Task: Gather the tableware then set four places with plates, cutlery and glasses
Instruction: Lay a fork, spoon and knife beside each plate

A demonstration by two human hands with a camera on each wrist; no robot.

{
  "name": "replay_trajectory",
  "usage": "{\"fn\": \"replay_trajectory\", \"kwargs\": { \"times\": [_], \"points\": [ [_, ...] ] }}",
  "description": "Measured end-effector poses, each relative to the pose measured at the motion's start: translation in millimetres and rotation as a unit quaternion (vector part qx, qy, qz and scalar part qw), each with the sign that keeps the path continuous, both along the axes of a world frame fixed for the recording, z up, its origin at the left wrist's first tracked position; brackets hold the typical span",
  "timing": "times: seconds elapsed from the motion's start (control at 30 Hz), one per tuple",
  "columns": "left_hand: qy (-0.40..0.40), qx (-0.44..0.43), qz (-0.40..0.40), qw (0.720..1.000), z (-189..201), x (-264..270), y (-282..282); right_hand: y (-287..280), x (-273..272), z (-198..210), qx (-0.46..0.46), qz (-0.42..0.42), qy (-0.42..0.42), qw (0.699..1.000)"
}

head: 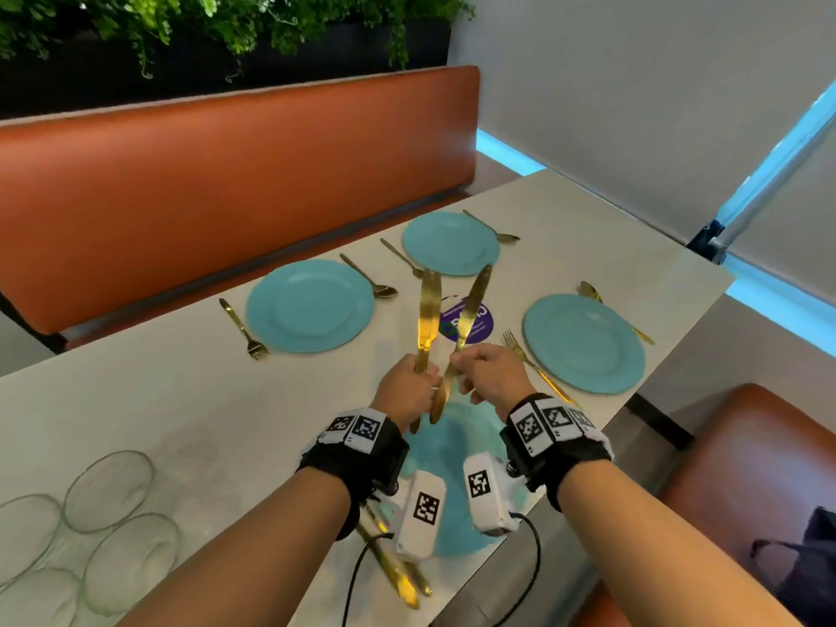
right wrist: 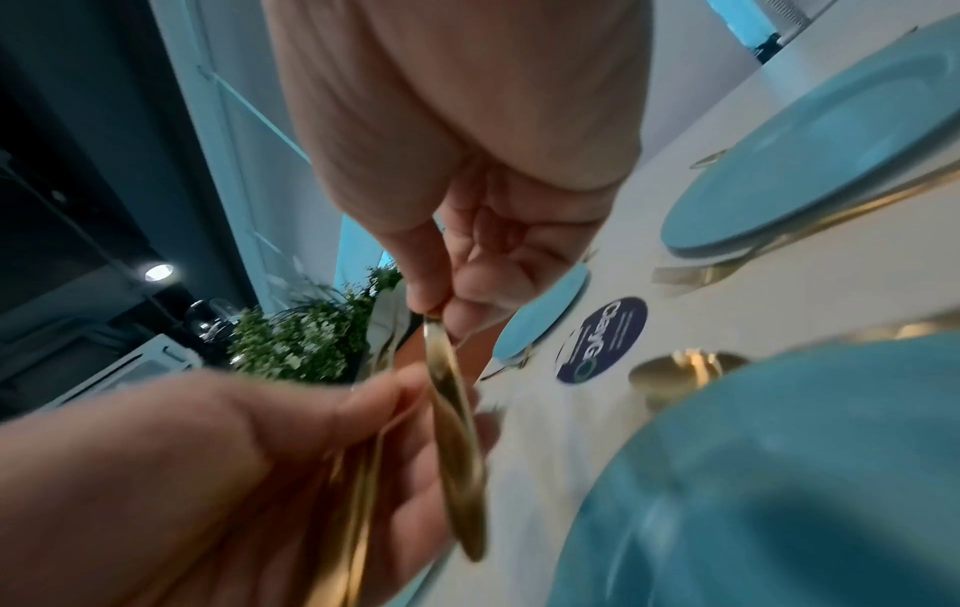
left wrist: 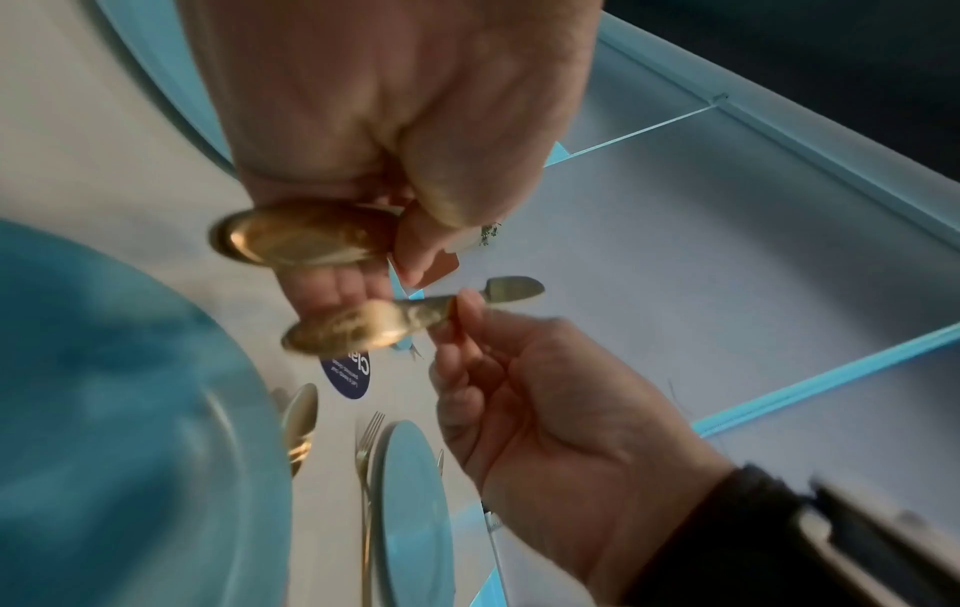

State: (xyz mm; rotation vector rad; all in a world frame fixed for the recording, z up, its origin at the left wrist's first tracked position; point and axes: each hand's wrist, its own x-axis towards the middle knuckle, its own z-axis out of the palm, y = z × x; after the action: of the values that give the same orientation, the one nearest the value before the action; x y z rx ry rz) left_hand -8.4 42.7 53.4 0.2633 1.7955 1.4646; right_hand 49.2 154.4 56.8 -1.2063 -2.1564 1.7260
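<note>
Over the near blue plate (head: 457,450), my left hand (head: 418,380) grips a bundle of gold knives (head: 428,316) by the handles, blades pointing up. My right hand (head: 461,362) pinches a single gold knife (head: 475,300) that slants out beside the bundle. In the left wrist view, the left hand (left wrist: 395,213) holds a handle end (left wrist: 306,238), and the right hand (left wrist: 467,328) pinches the other knife (left wrist: 364,328). The right wrist view shows the right hand (right wrist: 442,304) pinching that knife (right wrist: 457,431).
Three more blue plates (head: 310,305) (head: 450,242) (head: 583,343) lie on the white table (head: 181,400), each with a gold fork and spoon beside it. Several glasses (head: 108,491) stand at the near left. More gold cutlery (head: 398,576) lies under my left wrist. Orange benches flank the table.
</note>
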Motion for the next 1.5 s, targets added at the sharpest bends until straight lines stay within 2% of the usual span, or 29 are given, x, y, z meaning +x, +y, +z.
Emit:
{"fn": "replay_trajectory", "kwargs": {
  "times": [0.07, 0.17, 0.23, 0.33, 0.43, 0.73, 1.17, 1.5],
  "points": [
    [-0.032, 0.001, 0.020, 0.999, 0.3, -12.3, 18.0, 28.6, -1.6, 0.6, 0.017, -0.004, -0.002, 1.000],
    [-0.023, -0.041, 0.046, 0.998, -1.6, -28.9, 42.9, 75.9, 3.8, -2.1, 0.125, 0.031, -0.076, 0.989],
    [-0.008, -0.067, 0.066, 0.996, -1.5, -35.1, 55.2, 103.3, 10.6, -10.3, 0.185, 0.077, -0.157, 0.967],
    [0.012, -0.081, 0.073, 0.994, -7.0, -45.4, 70.7, 131.9, 17.6, -34.2, 0.216, 0.146, -0.267, 0.928],
    [0.020, -0.093, 0.086, 0.992, -12.7, -50.5, 82.3, 141.8, 22.7, -56.8, 0.234, 0.185, -0.326, 0.897],
    [0.021, -0.129, 0.098, 0.987, -20.4, -51.8, 102.9, 147.8, 26.8, -76.8, 0.249, 0.176, -0.354, 0.884],
    [0.032, -0.139, 0.075, 0.987, -24.7, -51.2, 111.9, 155.2, 38.3, -83.6, 0.274, 0.061, -0.342, 0.897],
    [0.033, -0.143, 0.082, 0.986, -31.0, -53.2, 114.3, 165.8, 39.4, -81.7, 0.276, 0.056, -0.356, 0.891]
  ]
}}
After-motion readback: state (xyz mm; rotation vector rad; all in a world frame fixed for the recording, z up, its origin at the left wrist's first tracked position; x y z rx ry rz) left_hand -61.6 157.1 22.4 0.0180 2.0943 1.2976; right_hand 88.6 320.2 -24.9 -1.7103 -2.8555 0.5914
